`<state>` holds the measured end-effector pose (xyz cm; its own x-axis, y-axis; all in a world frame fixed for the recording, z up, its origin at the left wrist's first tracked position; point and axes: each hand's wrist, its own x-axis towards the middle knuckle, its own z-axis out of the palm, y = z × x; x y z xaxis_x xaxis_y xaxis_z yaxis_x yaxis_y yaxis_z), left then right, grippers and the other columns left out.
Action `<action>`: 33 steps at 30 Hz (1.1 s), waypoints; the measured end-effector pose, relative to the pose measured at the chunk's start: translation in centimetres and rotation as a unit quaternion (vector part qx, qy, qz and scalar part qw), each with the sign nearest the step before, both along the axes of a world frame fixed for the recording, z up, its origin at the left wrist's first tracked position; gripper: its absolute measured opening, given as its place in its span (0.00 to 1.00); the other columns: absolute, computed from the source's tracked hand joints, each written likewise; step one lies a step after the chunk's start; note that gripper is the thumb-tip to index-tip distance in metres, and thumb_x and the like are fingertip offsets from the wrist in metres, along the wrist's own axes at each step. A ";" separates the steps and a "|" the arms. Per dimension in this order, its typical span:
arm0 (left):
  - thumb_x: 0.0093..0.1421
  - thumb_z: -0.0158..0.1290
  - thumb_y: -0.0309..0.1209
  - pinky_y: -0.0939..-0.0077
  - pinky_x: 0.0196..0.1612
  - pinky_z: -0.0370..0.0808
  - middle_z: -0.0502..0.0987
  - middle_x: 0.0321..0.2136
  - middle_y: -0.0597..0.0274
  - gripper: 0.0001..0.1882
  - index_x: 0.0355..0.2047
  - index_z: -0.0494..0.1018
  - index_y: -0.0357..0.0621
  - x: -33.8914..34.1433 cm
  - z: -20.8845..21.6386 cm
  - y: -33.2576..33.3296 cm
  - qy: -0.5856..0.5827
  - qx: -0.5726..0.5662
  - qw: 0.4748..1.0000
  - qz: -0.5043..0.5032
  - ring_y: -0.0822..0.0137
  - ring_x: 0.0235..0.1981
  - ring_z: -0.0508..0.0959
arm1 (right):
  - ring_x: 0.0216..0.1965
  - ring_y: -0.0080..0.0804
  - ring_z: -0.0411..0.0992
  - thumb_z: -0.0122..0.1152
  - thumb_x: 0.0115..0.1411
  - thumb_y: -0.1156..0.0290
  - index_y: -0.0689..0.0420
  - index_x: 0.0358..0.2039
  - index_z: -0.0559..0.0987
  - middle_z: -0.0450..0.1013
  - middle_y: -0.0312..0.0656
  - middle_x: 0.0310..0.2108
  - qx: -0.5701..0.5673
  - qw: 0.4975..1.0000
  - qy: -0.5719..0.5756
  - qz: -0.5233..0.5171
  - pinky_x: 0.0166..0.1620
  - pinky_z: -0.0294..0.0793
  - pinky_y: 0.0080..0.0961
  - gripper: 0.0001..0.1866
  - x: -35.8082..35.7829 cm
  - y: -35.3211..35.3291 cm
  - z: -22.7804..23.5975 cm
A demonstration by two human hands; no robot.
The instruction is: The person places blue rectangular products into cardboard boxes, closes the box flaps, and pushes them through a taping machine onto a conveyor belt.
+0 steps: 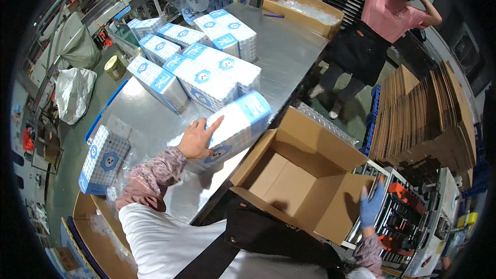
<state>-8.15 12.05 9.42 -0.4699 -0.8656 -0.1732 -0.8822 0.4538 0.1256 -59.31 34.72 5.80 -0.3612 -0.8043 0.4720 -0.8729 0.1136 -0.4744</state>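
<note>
I see open brown cardboard carton [305, 157], flaps splayed, probably to leave mouth clear. Just left of carton, at steel table's [281, 41] edge: white-and-blue printed box [240, 119]; bare left hand [198, 140] against it, fingers spread, likely steadying; whether gripping, cannot tell. Right of carton: blue-gloved right hand [372, 205], fingers straight beside flap, perhaps bracing, nothing visibly held.

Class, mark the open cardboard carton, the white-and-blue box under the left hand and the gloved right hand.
Open cardboard carton [281, 182]: head view, inside bottom.
White-and-blue box [234, 125]: head view, white face.
Gloved right hand [371, 206]: head view, mid-glove.
</note>
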 end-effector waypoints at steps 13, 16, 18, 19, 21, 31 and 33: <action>0.34 0.68 0.48 0.53 0.48 0.69 0.69 0.46 0.40 0.60 0.65 0.49 0.45 24.0 -2.4 -1.9 0.052 -0.093 0.973 0.207 0.40 0.47 0.70 | 0.54 0.51 0.66 0.53 0.57 0.45 0.55 0.60 0.63 0.67 0.53 0.53 0.227 0.912 0.092 0.329 0.56 0.63 0.39 0.36 29.6 -42.4 3.9; 0.40 0.65 0.49 0.52 0.46 0.70 0.66 0.47 0.38 0.55 0.66 0.48 0.54 22.9 -3.3 -3.5 0.058 -0.111 0.966 0.228 0.38 0.43 0.71 | 0.56 0.52 0.65 0.52 0.56 0.40 0.56 0.63 0.59 0.64 0.56 0.57 0.314 0.860 -0.013 0.402 0.58 0.62 0.38 0.43 31.2 -47.3 0.7; 0.44 0.63 0.48 0.52 0.45 0.71 0.65 0.48 0.36 0.51 0.66 0.49 0.61 19.7 -2.8 -4.0 0.091 -0.094 0.949 0.287 0.36 0.43 0.72 | 0.56 0.53 0.65 0.51 0.54 0.38 0.58 0.65 0.54 0.64 0.60 0.56 0.270 0.868 0.013 0.417 0.58 0.62 0.37 0.47 34.6 -46.7 -0.6; 0.45 0.62 0.48 0.52 0.45 0.72 0.65 0.48 0.35 0.50 0.66 0.49 0.60 20.2 -4.1 -4.7 0.116 -0.131 0.937 0.302 0.36 0.44 0.72 | 0.56 0.54 0.65 0.51 0.55 0.38 0.60 0.66 0.50 0.64 0.62 0.56 0.307 0.851 -0.024 0.425 0.57 0.63 0.37 0.49 37.8 -45.2 0.3; 0.48 0.58 0.49 0.52 0.44 0.74 0.64 0.50 0.33 0.46 0.65 0.51 0.59 17.7 -5.3 -9.2 0.150 -0.165 0.920 0.322 0.35 0.44 0.73 | 0.54 0.55 0.66 0.52 0.56 0.40 0.60 0.67 0.44 0.66 0.62 0.54 0.339 0.860 -0.037 0.379 0.55 0.65 0.37 0.51 40.0 -44.4 -0.8; 0.46 0.59 0.44 0.53 0.42 0.74 0.67 0.46 0.39 0.47 0.66 0.50 0.55 13.7 -2.1 -1.5 0.120 -0.085 0.970 0.195 0.41 0.43 0.74 | 0.51 0.48 0.71 0.60 0.56 0.46 0.62 0.66 0.47 0.68 0.61 0.51 0.236 0.878 -0.123 0.397 0.52 0.69 0.30 0.50 31.9 -29.2 -2.2; 0.46 0.60 0.44 0.53 0.42 0.74 0.67 0.45 0.40 0.48 0.66 0.50 0.55 13.8 -1.2 -2.9 0.136 -0.016 0.966 0.221 0.42 0.44 0.74 | 0.51 0.42 0.71 0.62 0.54 0.46 0.63 0.65 0.52 0.69 0.58 0.51 0.381 0.840 -0.212 0.322 0.52 0.70 0.27 0.48 31.4 -29.4 0.0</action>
<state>5.64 9.13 8.19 -0.0775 -0.9949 -0.0645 -0.9269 0.0480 0.3723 -27.94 5.29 5.80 0.2585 -0.9077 -0.3305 -0.6411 0.0947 -0.7616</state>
